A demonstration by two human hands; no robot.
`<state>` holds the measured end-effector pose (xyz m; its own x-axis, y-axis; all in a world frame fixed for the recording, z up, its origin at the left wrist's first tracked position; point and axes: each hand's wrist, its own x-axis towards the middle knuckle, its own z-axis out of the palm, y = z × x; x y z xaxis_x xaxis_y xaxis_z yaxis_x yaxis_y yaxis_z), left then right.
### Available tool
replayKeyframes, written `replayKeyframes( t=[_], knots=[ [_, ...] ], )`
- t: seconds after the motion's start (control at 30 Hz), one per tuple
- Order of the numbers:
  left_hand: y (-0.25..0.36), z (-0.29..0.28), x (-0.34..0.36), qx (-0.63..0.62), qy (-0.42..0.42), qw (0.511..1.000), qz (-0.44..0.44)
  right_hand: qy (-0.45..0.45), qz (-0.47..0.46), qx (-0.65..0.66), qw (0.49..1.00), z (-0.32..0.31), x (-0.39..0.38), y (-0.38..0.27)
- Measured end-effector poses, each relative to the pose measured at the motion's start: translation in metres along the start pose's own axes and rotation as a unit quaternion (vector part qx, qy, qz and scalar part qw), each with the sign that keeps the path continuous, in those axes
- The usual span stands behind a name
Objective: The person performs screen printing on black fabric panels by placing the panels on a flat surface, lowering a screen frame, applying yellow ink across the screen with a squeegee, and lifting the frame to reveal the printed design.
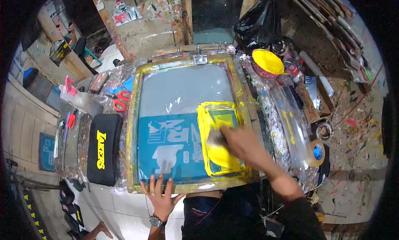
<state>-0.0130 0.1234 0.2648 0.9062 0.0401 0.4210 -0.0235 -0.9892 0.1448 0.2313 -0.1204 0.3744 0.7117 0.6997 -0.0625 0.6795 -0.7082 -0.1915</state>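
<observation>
A wooden-framed printing screen [135, 128] lies before me, its mesh grey at the far part and teal with pale designs nearer. On its right side, yellow ink [224, 159] forms a smeared rectangle. My right hand [241, 142] is closed round a greyish squeegee [216, 137], which is partly hidden by the fingers and sits over the inked patch. My left hand [160, 196], with a watch on the wrist, has its fingers spread on the frame's near left edge and grips nothing.
Left of the screen lie a black folded cloth [104, 150] with yellow lettering, red-handled scissors [121, 101] and a whitish bottle [85, 100]. Beyond the right corner stands a tub of yellow ink [267, 62]. A tape roll [314, 152] and a phone [311, 88] are farther right.
</observation>
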Motion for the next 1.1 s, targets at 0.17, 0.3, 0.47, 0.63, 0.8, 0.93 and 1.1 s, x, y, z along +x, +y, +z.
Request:
replayKeyframes(
  t=[0.17,0.3,0.47,0.63,0.8,0.93,1.1],
  knots=[
    [-0.002,0.017,-0.017,0.083,0.071,0.994,0.006,0.163,-0.075,-0.114,0.977,0.002,0.079,0.062],
    [-0.014,0.025,-0.036,0.141,0.088,0.985,0.037,0.122,-0.087,-0.099,0.984,0.023,0.015,0.024],
    [-0.025,0.048,-0.044,0.137,0.154,0.974,0.09,0.08,-0.132,-0.069,0.986,0.029,-0.094,-0.027],
    [-0.017,0.032,-0.024,0.124,0.204,0.964,0.12,0.162,-0.077,-0.064,0.982,0.007,-0.109,-0.04],
    [0.0,-0.054,0.051,0.163,0.363,0.915,0.062,0.36,-0.013,-0.054,0.931,-0.048,-0.114,-0.073],
    [0.036,-0.103,0.13,0.03,0.467,0.882,-0.048,0.531,-0.127,-0.105,0.831,-0.136,-0.044,-0.052],
    [0.129,-0.026,0.144,-0.122,0.122,0.965,-0.196,0.515,-0.11,-0.138,0.839,-0.233,-0.006,-0.026]
  ],
)
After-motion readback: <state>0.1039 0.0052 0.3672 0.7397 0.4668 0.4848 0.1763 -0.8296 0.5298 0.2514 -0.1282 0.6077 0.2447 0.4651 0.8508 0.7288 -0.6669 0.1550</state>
